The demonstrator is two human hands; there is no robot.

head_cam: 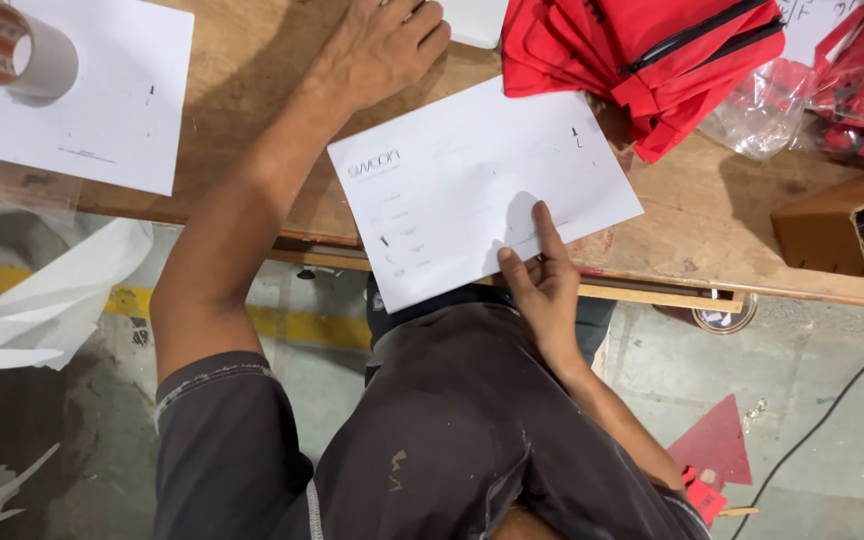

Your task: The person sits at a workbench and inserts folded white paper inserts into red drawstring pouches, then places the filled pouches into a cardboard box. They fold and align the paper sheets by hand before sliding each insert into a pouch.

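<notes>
Head view looks straight down at a wooden table (252,80) edge; the right hand (542,285) lies flat and unclenched on a white printed sheet (472,180), index finger stretched forward along the paper and the remaining fingers pressing its near edge, so it pins the sheet rather than gripping it; the sheet sits tilted, its near corner overhanging the table edge just under that hand's palm. The left hand (382,45) reaches far forward, well beyond the sheet's far-left corner, knuckles curled downward toward another white item (477,20) at the top edge; whether it grasps anything cannot be told, since the fingertips are hidden.

Beyond the right hand, past the sheet's far-right corner, lies a stack of red zippered bags (642,60); further to the right of it are clear-wrapped red items (852,90) and a brown carton (842,230); far to the left of the left hand, a tape roll (17,50) rests on a second white sheet (102,110).

To hold the sheet well, pressure probably belongs over the part backed by wood; weight on the overhanging corner would likely crease it; a flat, spread palm should stop it sliding while the other arm stretches.
</notes>
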